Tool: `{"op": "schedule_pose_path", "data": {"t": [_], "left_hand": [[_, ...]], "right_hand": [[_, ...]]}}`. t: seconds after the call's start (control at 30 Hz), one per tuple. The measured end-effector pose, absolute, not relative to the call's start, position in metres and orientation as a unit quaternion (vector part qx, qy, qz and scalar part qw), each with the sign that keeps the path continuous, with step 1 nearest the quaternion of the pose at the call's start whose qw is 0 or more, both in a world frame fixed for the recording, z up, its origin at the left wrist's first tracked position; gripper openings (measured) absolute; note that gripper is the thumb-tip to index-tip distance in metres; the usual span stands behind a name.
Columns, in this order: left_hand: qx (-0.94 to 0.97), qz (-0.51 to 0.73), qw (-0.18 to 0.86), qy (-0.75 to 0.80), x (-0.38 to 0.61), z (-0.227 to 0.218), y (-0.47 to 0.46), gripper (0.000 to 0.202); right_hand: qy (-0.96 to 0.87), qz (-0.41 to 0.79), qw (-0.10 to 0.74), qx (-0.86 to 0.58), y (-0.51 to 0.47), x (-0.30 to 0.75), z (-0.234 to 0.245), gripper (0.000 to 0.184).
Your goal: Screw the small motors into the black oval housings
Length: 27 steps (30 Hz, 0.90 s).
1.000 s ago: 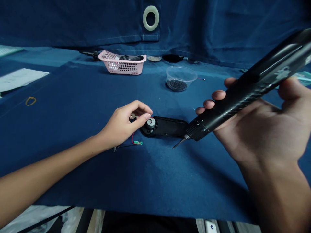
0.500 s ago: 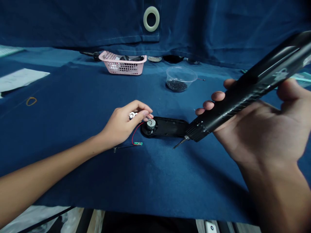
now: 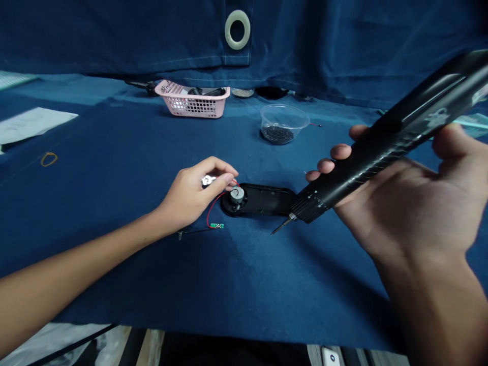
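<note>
My right hand (image 3: 412,203) is wrapped round a black electric screwdriver (image 3: 381,142), its thin bit slanting down to the left above the cloth. Below and beyond the bit lies a long black plastic housing (image 3: 269,200) with rounded ends. A small silver motor (image 3: 237,194) stands upright in its left end. My left hand (image 3: 198,190) is closed beside the motor, thumb and fingers bent together. A small silver metal piece (image 3: 208,180) shows between thumb and palm. Red wire (image 3: 209,211) runs from near the fingertips to a small green circuit board (image 3: 217,225) on the cloth.
A clear tub (image 3: 284,124) of small dark screws stands behind the housing. Farther back sits a pink basket (image 3: 196,105) with black parts. Paper (image 3: 36,124) and a yellow rubber band (image 3: 49,159) lie at left. A blue curtain (image 3: 152,35) hangs across the back.
My left hand has shifted very slightly to the left, and the silver piece in it has turned a little. The screwdriver and housing stay almost where they were.
</note>
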State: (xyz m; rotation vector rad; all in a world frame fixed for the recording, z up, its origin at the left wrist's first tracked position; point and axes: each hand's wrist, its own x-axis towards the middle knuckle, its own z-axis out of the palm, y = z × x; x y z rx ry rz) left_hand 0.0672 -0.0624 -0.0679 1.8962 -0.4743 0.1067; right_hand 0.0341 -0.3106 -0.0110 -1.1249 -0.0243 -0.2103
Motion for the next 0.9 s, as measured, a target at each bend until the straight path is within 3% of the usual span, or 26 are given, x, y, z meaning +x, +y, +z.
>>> {"op": "schedule_pose_path", "data": {"t": [0.9], "left_hand": [[0.801,0.033,0.565,-0.194,0.0630,-0.0631,-0.0637,0.015]], "right_hand": [[-0.003,-0.100,0.839,-0.535,-0.3089,0.0340,-0.0114,0.047]]}}
